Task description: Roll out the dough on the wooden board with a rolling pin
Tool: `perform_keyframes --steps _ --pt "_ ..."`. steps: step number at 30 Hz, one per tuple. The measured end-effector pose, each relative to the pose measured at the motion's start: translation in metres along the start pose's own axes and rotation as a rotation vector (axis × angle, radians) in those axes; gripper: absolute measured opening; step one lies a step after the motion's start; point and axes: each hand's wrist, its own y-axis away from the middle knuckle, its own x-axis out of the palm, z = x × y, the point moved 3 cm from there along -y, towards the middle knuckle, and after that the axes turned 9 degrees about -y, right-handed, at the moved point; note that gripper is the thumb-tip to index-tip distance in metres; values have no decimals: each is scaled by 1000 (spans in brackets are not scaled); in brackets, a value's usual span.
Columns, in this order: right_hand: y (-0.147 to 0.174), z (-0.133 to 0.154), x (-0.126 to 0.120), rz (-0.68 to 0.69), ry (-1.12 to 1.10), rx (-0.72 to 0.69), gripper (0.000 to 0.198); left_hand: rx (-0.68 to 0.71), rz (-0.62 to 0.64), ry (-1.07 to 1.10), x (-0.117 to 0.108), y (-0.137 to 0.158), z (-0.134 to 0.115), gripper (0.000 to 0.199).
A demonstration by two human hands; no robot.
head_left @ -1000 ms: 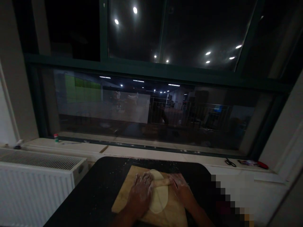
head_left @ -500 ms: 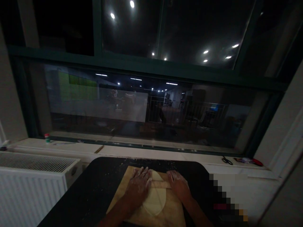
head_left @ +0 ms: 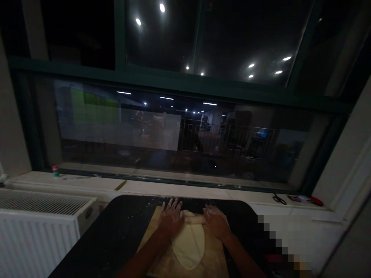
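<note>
A pale, flat oval of dough [head_left: 189,247] lies on a wooden board [head_left: 159,262]. Across the dough's far part rests a light wooden rolling pin [head_left: 194,219]. My left hand [head_left: 171,219] lies over the pin's left end, its floury fingers stretched out and spread past it. At the other end, my right hand [head_left: 216,222] bends its floury fingers over the pin. Both palms face down, and the pin's two ends are hidden beneath them.
The board sits on a black table [head_left: 107,231] dusted with flour. Behind it runs a white windowsill [head_left: 162,189], with scissors [head_left: 279,199] on the right and a small red-and-green container [head_left: 55,171] on the left. A white radiator [head_left: 37,231] stands at left.
Both hands and the rolling pin have moved away from me, toward the dough's far edge. More of the dough's near part shows. The left fingers are stretched further past the pin.
</note>
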Motion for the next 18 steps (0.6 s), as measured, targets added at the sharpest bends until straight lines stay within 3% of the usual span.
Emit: perform_keyframes --steps 3,6,10,13,15,18 --pt "40 0 1 -98 -47 -6 42 93 -89 -17 -4 25 -6 45" --pt "83 0 7 -277 -78 -56 44 239 -237 -9 -15 61 -10 42" --pt "123 10 17 -473 49 -264 39 309 -341 18 -34 114 -4 38" --pt "121 19 18 -492 105 -310 37 340 -377 -21 -41 136 3 48" --pt "103 21 14 -440 121 -221 39 357 -388 -49 -39 136 6 53" --pt "58 18 6 -275 128 -42 49 295 -333 -59 -30 112 8 42"
